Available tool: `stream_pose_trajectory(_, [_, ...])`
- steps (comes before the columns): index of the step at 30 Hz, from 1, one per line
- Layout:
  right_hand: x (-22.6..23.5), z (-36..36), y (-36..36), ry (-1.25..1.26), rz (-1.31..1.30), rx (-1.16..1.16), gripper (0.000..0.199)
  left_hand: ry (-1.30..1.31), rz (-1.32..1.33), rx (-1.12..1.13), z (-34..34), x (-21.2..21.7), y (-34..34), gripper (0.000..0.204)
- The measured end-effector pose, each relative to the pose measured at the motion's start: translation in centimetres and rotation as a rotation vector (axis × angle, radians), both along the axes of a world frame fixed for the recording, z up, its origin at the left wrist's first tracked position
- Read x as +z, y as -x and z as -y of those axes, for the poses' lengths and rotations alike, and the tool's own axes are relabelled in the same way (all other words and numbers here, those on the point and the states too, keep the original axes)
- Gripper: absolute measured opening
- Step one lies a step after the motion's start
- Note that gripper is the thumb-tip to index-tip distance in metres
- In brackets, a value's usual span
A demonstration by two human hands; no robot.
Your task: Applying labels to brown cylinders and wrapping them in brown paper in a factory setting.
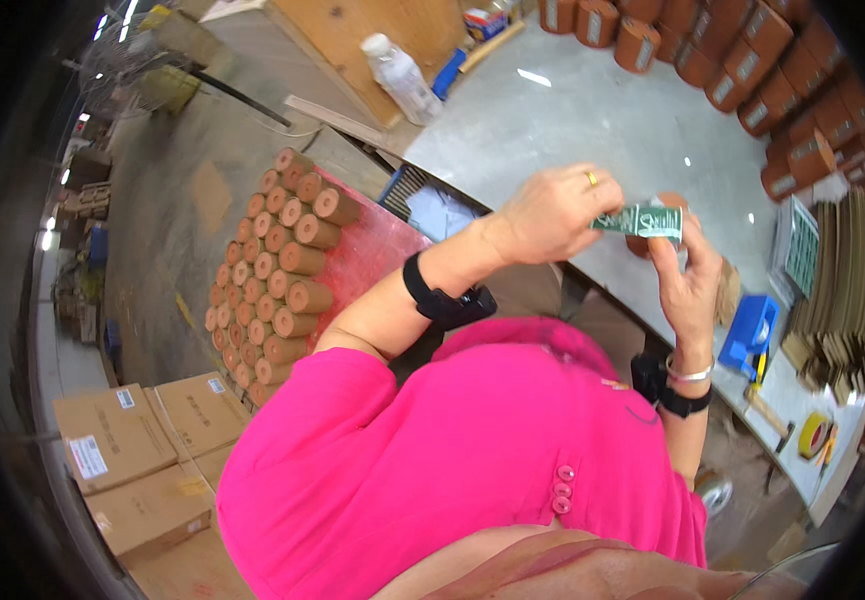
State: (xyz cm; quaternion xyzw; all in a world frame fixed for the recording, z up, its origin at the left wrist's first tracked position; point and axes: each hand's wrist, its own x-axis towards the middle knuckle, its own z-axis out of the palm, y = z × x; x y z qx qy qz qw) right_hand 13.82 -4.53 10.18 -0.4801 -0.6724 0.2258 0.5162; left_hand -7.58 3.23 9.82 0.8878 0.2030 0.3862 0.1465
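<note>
My left hand (552,212) and my right hand (690,275) are raised over the grey table (592,120), both pinching a small green printed label (642,221). Behind the label sits a brown cylindrical roll (664,203), mostly hidden by the label and my fingers. My left fingers grip the label's left end; my right fingers hold its right end and the roll from below. Black bands sit on both wrists, and a ring is on my left hand.
Labelled brown rolls (752,60) line the table's far right. A stack of unlabelled rolls (277,260) lies on a red surface at left. A plastic bottle (402,78), blue bin (749,333), tape roll (812,435), hammer (772,412) and cardboard boxes (132,450) lie around.
</note>
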Motion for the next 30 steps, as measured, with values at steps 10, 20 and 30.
stream_pose_trajectory(10, [-0.9,0.4,0.0,-0.120,-0.511,-0.200,0.014,1.241,0.724,-0.169,0.9,-0.3,-1.3,0.038])
stream_pose_trajectory(20, [-3.9,-0.1,2.2,-0.018,-0.454,-0.273,0.017,1.366,0.666,-0.125,1.0,-2.0,-0.5,0.026])
stream_pose_trajectory(30, [-2.9,0.9,1.6,0.221,-0.323,-0.014,0.013,1.322,0.236,-0.167,-1.6,-0.3,3.2,0.032])
